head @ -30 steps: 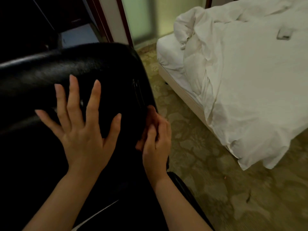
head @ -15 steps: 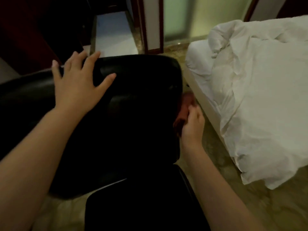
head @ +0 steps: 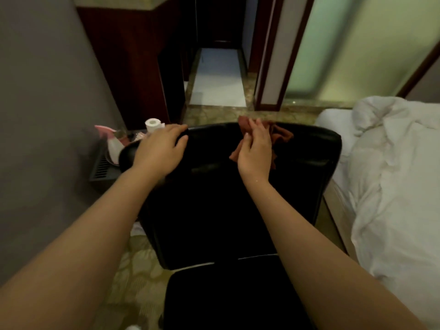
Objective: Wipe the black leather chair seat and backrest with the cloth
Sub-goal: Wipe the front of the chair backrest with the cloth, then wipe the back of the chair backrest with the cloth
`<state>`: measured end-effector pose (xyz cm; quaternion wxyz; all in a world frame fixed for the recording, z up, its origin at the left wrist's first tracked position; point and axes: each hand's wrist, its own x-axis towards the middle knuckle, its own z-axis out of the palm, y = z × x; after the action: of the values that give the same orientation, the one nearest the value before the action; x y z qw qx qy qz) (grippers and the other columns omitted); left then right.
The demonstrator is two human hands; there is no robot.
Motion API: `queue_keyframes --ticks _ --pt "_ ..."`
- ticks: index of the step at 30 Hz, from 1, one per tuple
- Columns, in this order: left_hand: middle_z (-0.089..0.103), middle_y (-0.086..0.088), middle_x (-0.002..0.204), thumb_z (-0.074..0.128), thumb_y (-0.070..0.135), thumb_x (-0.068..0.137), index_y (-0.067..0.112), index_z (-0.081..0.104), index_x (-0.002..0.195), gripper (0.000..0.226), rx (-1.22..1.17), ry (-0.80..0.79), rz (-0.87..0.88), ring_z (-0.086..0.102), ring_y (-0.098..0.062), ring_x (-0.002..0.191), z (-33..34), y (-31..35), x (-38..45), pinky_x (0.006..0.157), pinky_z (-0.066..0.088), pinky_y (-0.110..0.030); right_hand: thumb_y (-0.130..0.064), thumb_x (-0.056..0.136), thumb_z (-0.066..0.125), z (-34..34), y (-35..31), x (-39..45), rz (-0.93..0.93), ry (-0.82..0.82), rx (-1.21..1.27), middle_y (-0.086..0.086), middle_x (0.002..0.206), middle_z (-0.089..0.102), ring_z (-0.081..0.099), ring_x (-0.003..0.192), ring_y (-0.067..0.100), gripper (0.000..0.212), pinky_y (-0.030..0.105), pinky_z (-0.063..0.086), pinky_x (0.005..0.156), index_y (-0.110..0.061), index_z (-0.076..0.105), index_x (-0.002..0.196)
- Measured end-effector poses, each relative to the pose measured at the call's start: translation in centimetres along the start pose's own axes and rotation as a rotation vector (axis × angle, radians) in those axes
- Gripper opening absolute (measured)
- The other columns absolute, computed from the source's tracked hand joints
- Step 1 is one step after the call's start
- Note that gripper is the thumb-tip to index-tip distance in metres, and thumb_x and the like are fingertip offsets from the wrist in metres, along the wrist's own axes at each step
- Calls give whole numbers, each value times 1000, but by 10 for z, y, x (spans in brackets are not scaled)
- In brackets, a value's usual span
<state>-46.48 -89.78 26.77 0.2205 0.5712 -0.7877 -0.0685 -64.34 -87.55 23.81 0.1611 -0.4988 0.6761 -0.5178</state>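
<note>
- The fingers (head: pixel 258 129) of the right hand (head: pixel 256 151) are curled round a crumpled rust-brown soft cloth (head: pixel 281 136), which is bunched at the top edge of the chair's backrest, with folds spilling out to the right of the hand and below it.
- The fingers (head: pixel 176 132) of the left hand (head: pixel 159 151) are seen laid fairly straight over the top left corner of the black leather padded backrest (head: pixel 238 198); nothing is pinched, and the corner seems merely steadied.
- The cloth is judged light, limp and easily folded; a fuller wad under the palm would probably give broader contact than a fingertip pinch.
- The leather is judged smooth and somewhat slippery, over yielding padding, so firm, even pressure is likely needed.
- The backrest seems best braced at its top rim, where the left hand lies, since the chair may shift when pushed.
- The black leather seat (head: pixel 228 301) lies below the backrest, nearest the camera, with neither hand on it.
- A white rumpled bed (head: pixel 392 186) stands just beside the chair on the right; a white toilet-paper roll (head: pixel 153 123) and a pink-and-white spray bottle (head: pixel 112 141) are seen beyond the left corner.
</note>
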Motion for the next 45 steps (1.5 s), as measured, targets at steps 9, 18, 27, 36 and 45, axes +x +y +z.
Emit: queue_keyframes --ticks 9,18,27,36,45 --pt "63 -13 116 34 29 98 11 64 111 38 -138 -27 -144 54 -32 107 -58 -52 -49 80 41 -37 -7 98 35 76 -80 -68 21 -163 -31 3 150 32 21 141 16 40 24 12 113 -11 43 137" --pt "67 -16 99 40 30 95 11 69 99 36 -46 49 -379 59 -34 92 -111 -78 -148 65 33 -28 -8 99 34 85 -147 -152 23 -450 -48 1 150 30 28 138 16 41 30 22 114 -15 41 139" --pt "58 -10 73 41 21 90 8 60 69 31 -8 162 -552 54 -29 70 -139 -49 -287 56 30 -29 -11 99 39 58 -181 -269 -152 -773 -19 8 141 45 36 134 21 38 29 26 110 -11 46 136" --pt "44 -2 56 44 25 90 9 43 57 37 52 94 -572 46 -22 58 -167 -9 -397 49 32 -28 -11 98 39 4 -189 -370 -250 -903 -90 7 146 38 33 135 22 39 33 25 113 -13 43 137" --pt "46 -3 58 43 24 91 4 55 71 31 -108 -149 -493 53 -25 63 -196 15 -451 55 41 -31 -7 93 43 -50 -207 -424 -239 -928 -266 4 122 62 56 111 20 35 22 43 86 -17 61 122"
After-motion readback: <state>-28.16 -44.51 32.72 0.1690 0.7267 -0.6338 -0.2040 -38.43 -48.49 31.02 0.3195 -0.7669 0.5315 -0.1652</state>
